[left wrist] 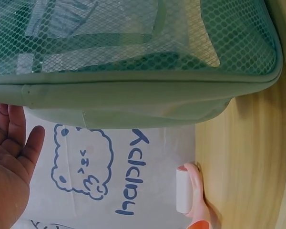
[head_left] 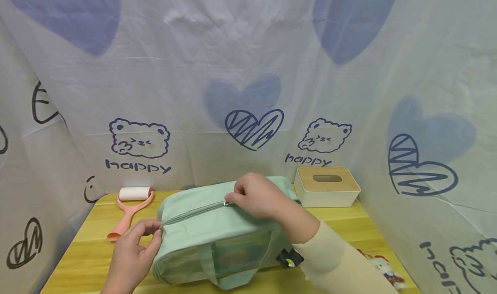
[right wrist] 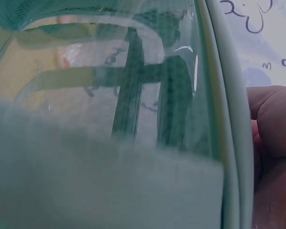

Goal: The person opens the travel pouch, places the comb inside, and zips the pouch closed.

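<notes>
A mint-green bag [head_left: 186, 238] lies in the middle of the table, with a clear window and a handle strap [head_left: 207, 264] on its near side. Along its top runs a zipper [head_left: 190, 215]. My right hand [head_left: 258, 197] pinches the small metal zipper pull [head_left: 226, 203] near the middle of the top and covers the track beyond it. At the left end of the zipper, my left hand [head_left: 133, 253] pinches the bag's edge between thumb and fingers. Green mesh [left wrist: 248, 38] and clear panels show close up in the left wrist view.
Behind the bag's left end lies a lint roller [head_left: 130, 210] with a pink handle. A tissue box [head_left: 328, 188] with a wooden lid stands at the back right. Near the right sleeve are a dark tag [head_left: 289, 257] and a small plush figure [head_left: 384, 268]. Printed cloth encloses the yellow table [head_left: 77, 259].
</notes>
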Demonstrator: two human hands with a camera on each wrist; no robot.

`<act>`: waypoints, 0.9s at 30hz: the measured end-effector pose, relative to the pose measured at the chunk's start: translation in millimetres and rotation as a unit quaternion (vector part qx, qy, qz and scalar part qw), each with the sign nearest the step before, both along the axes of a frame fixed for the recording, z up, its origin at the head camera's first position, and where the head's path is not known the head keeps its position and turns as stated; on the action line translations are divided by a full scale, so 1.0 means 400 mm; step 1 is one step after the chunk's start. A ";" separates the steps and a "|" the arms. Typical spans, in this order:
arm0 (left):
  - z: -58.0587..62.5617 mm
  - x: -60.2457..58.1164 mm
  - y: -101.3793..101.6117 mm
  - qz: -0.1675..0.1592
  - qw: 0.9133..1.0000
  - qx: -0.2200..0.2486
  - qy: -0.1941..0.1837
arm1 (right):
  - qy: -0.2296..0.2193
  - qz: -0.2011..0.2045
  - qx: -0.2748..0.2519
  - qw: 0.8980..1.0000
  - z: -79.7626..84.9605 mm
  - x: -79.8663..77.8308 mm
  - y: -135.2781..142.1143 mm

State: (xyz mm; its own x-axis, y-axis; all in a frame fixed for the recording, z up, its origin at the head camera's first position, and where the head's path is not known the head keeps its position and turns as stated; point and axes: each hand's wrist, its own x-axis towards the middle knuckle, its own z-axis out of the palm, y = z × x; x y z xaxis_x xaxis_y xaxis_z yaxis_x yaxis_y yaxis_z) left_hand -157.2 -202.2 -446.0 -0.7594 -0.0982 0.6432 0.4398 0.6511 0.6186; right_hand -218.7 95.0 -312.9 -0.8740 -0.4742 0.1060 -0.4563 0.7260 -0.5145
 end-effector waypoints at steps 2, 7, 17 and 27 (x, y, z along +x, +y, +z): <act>-0.003 -0.001 0.004 -0.002 1.000 0.023 -0.010 | -0.006 -0.003 -0.008 1.000 -0.002 -0.001 0.020; -0.013 0.000 0.014 -0.003 0.994 0.104 -0.045 | -0.025 -0.015 -0.031 0.999 -0.004 -0.008 0.062; -0.016 -0.004 0.020 0.000 0.996 0.089 -0.027 | -0.061 0.004 -0.094 0.994 -0.017 -0.030 0.149; -0.021 -0.009 0.010 0.016 0.997 0.072 0.001 | -0.071 -0.002 -0.123 0.990 -0.037 -0.031 0.218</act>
State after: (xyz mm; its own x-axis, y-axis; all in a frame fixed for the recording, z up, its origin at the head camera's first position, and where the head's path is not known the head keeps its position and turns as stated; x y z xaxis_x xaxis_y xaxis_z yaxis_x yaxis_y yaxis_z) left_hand -160.8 -198.2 -454.5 -0.7528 -0.2137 0.6225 0.4223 0.5687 0.7059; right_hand -231.2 182.3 -327.6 -0.8902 -0.4458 0.0939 -0.3643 0.5728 -0.7343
